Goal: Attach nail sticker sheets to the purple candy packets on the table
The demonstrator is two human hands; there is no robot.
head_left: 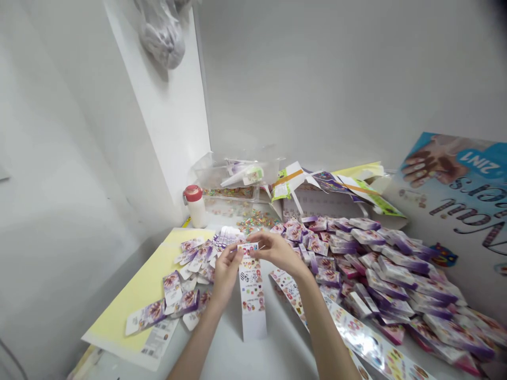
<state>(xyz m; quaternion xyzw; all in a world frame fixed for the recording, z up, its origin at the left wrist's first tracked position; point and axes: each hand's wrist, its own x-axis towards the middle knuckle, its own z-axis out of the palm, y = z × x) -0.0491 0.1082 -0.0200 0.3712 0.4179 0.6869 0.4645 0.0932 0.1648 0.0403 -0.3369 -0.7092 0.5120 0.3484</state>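
Left hand (pixel 226 272) and right hand (pixel 277 252) close together, both pinching top of printed sticker strip (pixel 252 295). Strip running down onto white table (pixel 222 353), between purple card blanks (pixel 174 295) on yellow board (pixel 132 298) and heaped purple cartons (pixel 388 274).

A white table (pixel 227 338) holds a yellow sheet (pixel 130 301) and a heap of purple printed packets (pixel 388 274).

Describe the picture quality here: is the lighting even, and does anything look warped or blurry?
In the head view, the light is soft and even, with only faint shadows; the wide lens appears to bend the white wall and stretch the poster near the edge; a dark smudge darkens the top right corner; the left hand, right hand and paper strip between them look fairly sharp.
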